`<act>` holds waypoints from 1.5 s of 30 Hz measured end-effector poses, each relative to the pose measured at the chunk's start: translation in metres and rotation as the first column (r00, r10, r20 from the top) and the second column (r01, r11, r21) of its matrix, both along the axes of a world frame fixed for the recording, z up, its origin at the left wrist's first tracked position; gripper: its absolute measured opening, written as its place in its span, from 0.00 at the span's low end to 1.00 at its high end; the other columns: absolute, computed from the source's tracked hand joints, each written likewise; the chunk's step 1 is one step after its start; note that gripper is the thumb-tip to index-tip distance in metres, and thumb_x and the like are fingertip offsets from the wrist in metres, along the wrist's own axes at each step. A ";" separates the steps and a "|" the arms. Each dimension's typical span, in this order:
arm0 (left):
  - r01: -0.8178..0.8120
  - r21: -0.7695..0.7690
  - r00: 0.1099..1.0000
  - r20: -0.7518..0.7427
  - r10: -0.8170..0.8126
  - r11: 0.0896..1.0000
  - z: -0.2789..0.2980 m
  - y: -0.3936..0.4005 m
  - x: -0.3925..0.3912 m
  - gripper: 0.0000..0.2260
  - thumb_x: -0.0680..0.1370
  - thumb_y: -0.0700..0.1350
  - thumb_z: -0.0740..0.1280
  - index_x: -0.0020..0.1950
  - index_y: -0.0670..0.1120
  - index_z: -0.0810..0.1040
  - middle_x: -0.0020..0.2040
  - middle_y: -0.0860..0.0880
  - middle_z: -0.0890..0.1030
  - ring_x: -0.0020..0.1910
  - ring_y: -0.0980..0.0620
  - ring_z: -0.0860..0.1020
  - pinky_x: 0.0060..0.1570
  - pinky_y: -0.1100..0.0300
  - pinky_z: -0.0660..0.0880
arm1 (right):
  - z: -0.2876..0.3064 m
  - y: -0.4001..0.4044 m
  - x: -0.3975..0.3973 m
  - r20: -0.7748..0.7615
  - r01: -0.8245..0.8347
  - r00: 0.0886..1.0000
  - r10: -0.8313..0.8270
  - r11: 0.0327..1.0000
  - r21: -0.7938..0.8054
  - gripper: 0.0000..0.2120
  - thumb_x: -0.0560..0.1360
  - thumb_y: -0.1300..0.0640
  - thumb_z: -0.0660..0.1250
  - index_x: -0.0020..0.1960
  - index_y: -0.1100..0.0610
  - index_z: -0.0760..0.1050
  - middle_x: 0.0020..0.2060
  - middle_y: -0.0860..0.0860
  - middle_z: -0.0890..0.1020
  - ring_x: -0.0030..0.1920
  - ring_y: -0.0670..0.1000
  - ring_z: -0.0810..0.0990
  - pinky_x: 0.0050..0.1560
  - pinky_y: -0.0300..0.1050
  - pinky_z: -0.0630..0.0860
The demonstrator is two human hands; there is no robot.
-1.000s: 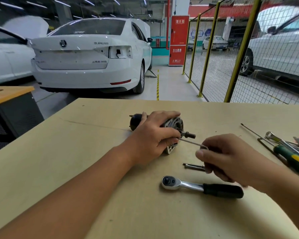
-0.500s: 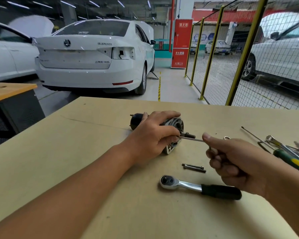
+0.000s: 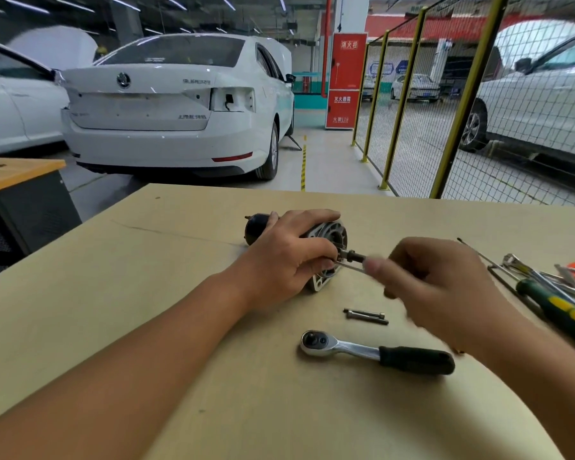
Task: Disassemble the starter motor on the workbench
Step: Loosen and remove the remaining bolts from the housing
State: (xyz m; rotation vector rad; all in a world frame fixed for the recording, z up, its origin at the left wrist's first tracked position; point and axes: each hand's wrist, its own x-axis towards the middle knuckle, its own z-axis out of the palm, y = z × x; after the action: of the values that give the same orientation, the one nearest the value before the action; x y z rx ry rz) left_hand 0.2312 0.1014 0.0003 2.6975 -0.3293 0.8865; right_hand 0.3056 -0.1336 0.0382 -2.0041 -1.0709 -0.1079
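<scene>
Fingers of the left hand (image 3: 289, 257) wrap the motor (image 3: 326, 247) lying mid-bench (image 3: 146, 293); the blurred right hand (image 3: 435, 280) pinches a thin rod (image 3: 349, 265) at its shaft end. A slack grip could let the motor roll, bending the rod or knocking the loose bolts (image 3: 365, 316) beside the ratchet (image 3: 375, 351).
</scene>
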 end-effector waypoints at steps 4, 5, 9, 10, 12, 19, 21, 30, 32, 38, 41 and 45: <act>-0.001 -0.013 1.000 0.005 0.002 1.000 0.000 0.000 0.000 0.04 0.79 0.43 0.73 0.54 0.45 0.85 0.74 0.46 0.74 0.70 0.43 0.72 0.64 0.25 0.65 | 0.010 -0.002 0.003 -0.793 -0.043 0.609 -0.006 0.998 -0.040 0.28 0.78 0.38 0.65 0.37 0.63 0.81 0.32 0.64 0.82 0.20 0.52 0.67 0.21 0.36 0.61; -0.001 -0.010 1.000 0.007 0.001 1.000 0.001 0.000 0.000 0.04 0.79 0.43 0.73 0.54 0.46 0.85 0.74 0.46 0.74 0.70 0.43 0.72 0.64 0.26 0.65 | 0.010 -0.003 0.003 -0.827 -0.061 0.562 0.007 0.998 -0.033 0.27 0.77 0.40 0.66 0.35 0.62 0.81 0.32 0.64 0.80 0.19 0.51 0.66 0.22 0.35 0.60; -0.001 -0.008 1.000 0.004 0.001 1.000 0.001 0.002 0.001 0.05 0.79 0.43 0.73 0.54 0.46 0.85 0.74 0.47 0.74 0.70 0.44 0.72 0.64 0.25 0.65 | 0.007 -0.002 0.004 -0.863 -0.111 0.493 0.114 0.991 0.067 0.18 0.71 0.46 0.74 0.35 0.61 0.78 0.31 0.61 0.76 0.20 0.48 0.64 0.21 0.35 0.59; 0.004 -0.008 1.000 0.003 -0.003 1.000 0.001 0.002 0.001 0.05 0.80 0.44 0.72 0.55 0.47 0.85 0.74 0.47 0.74 0.71 0.44 0.71 0.64 0.25 0.65 | 0.005 -0.003 0.003 -0.842 -0.131 0.526 0.121 0.990 0.061 0.17 0.69 0.47 0.75 0.35 0.61 0.78 0.31 0.61 0.77 0.21 0.49 0.65 0.21 0.36 0.60; 0.004 0.009 1.000 -0.015 -0.004 1.000 -0.001 0.003 0.001 0.06 0.80 0.45 0.72 0.57 0.49 0.86 0.75 0.49 0.72 0.73 0.45 0.70 0.65 0.24 0.63 | 0.001 -0.003 0.004 -0.681 -0.163 0.727 0.088 0.985 -0.047 0.16 0.70 0.49 0.76 0.35 0.61 0.78 0.30 0.60 0.81 0.21 0.51 0.68 0.21 0.39 0.64; -0.017 -0.008 1.000 -0.007 0.017 1.000 -0.002 0.000 0.000 0.06 0.81 0.45 0.72 0.56 0.48 0.86 0.75 0.49 0.73 0.73 0.45 0.69 0.65 0.24 0.62 | -0.002 -0.002 0.009 0.147 0.095 0.987 -0.064 0.973 -0.212 0.16 0.77 0.44 0.70 0.38 0.55 0.83 0.25 0.49 0.80 0.24 0.48 0.76 0.26 0.42 0.74; -0.021 -0.018 1.000 -0.003 0.021 1.000 -0.002 -0.001 0.000 0.06 0.81 0.44 0.72 0.56 0.48 0.86 0.75 0.50 0.73 0.73 0.46 0.70 0.66 0.24 0.63 | 0.001 0.000 0.005 -0.358 0.076 0.926 -0.116 0.989 -0.124 0.28 0.78 0.37 0.62 0.39 0.61 0.82 0.28 0.54 0.83 0.19 0.50 0.72 0.20 0.39 0.66; -0.014 -0.051 1.000 -0.004 0.013 0.999 0.002 -0.001 0.000 0.06 0.80 0.43 0.72 0.56 0.45 0.86 0.73 0.47 0.74 0.72 0.45 0.71 0.65 0.26 0.65 | 0.008 0.001 0.004 -0.907 0.006 0.413 -0.081 0.996 -0.086 0.22 0.77 0.38 0.68 0.41 0.57 0.71 0.27 0.55 0.73 0.19 0.47 0.61 0.19 0.33 0.57; -0.011 -0.035 1.000 0.001 0.011 0.999 0.001 0.000 0.000 0.06 0.80 0.43 0.71 0.56 0.46 0.86 0.74 0.47 0.74 0.72 0.45 0.71 0.65 0.26 0.65 | 0.006 0.001 0.004 -0.903 0.022 0.427 -0.049 0.999 -0.043 0.20 0.77 0.43 0.69 0.39 0.57 0.70 0.27 0.54 0.72 0.19 0.46 0.61 0.19 0.33 0.57; -0.023 -0.009 1.000 -0.001 0.023 1.000 -0.002 0.000 0.001 0.06 0.80 0.44 0.72 0.56 0.47 0.85 0.75 0.47 0.72 0.73 0.45 0.70 0.66 0.26 0.64 | -0.007 0.002 0.006 -0.266 0.050 0.962 -0.068 0.996 -0.075 0.14 0.77 0.52 0.72 0.37 0.58 0.76 0.27 0.51 0.78 0.24 0.50 0.71 0.26 0.43 0.66; -0.032 -0.040 0.999 0.019 0.033 0.999 0.002 0.004 -0.001 0.19 0.76 0.55 0.74 0.67 0.53 0.80 0.77 0.50 0.69 0.74 0.48 0.68 0.68 0.33 0.68 | -0.007 -0.001 0.013 0.401 0.019 0.915 0.049 0.986 -0.165 0.11 0.75 0.55 0.75 0.37 0.58 0.78 0.27 0.50 0.76 0.28 0.53 0.74 0.31 0.49 0.74; -0.289 0.005 0.949 -0.133 0.287 0.957 0.001 0.031 -0.008 0.42 0.66 0.74 0.70 0.77 0.68 0.60 0.76 0.56 0.67 0.76 0.51 0.63 0.70 0.36 0.65 | -0.014 -0.001 0.012 0.236 -0.002 0.971 0.030 0.993 -0.116 0.09 0.76 0.55 0.74 0.37 0.53 0.80 0.25 0.48 0.78 0.24 0.49 0.77 0.27 0.47 0.76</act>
State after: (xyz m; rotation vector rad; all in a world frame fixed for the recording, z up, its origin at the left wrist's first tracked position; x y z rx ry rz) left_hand 0.2234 0.1320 0.0017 2.8182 0.1038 0.7725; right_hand 0.3178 -0.1345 0.0244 -2.1247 -1.2683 -0.2893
